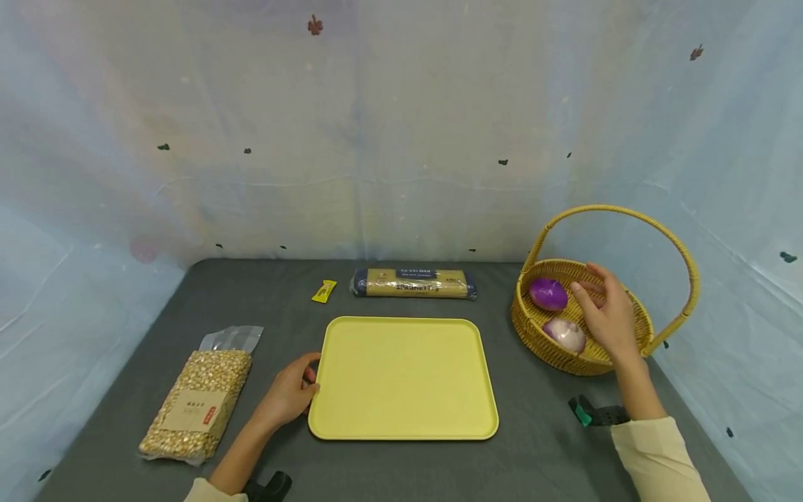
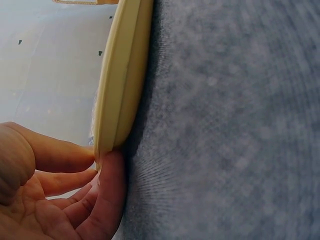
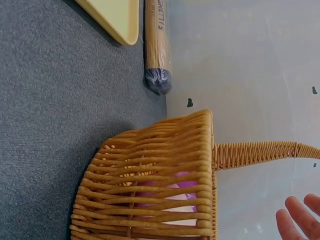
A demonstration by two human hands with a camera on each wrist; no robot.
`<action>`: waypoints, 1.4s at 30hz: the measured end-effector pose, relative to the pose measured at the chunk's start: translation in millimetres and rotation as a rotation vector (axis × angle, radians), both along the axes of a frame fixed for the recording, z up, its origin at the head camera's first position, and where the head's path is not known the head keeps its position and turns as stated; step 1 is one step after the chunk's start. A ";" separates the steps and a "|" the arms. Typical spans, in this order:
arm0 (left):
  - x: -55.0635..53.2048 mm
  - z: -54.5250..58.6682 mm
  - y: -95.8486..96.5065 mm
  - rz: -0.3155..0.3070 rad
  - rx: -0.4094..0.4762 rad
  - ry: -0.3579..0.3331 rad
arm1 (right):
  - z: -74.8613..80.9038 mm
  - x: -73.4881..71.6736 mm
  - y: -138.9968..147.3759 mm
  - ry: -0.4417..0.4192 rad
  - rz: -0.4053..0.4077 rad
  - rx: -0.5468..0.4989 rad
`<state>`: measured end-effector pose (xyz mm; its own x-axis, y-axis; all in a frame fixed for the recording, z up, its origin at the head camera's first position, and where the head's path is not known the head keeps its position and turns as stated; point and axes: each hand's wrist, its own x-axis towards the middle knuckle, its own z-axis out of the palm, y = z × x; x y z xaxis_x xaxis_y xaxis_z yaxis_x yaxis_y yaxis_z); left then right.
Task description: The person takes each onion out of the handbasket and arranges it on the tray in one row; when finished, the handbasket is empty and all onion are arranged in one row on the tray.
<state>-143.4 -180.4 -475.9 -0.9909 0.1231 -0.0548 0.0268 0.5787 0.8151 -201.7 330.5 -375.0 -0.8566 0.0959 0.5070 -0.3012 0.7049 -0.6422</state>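
I count one grey worktop (image 1: 401, 470); one wicker basket (image 1: 532, 336) stands toward its right side; one yellow tray (image 1: 403, 380) lies in the middle, between the basket and one bag of grain (image 1: 210, 376); one spaghetti pack (image 1: 417, 284) lies behind the tray; of two grips, the left grip (image 1: 291, 390) pinches the tray's left edge; the right grip (image 1: 607, 314) hangs above the basket, fingers loose, grasping nothing; two onions, one purple onion (image 1: 548, 294) and one paler onion (image 1: 566, 335), sit inside the basket; one small yellow packet (image 1: 324, 291) lies left of the spaghetti pack.
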 end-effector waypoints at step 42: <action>1.3 0.4 0.3 0.004 0.013 -0.007 | -4.3 -26.5 25.5 -0.092 -0.111 0.029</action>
<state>-142.0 -180.1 -475.5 -0.9910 0.1195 -0.0606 0.0182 0.5683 0.8226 -228.2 356.0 -379.2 -0.8846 0.1790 0.4306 -0.1613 0.7489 -0.6427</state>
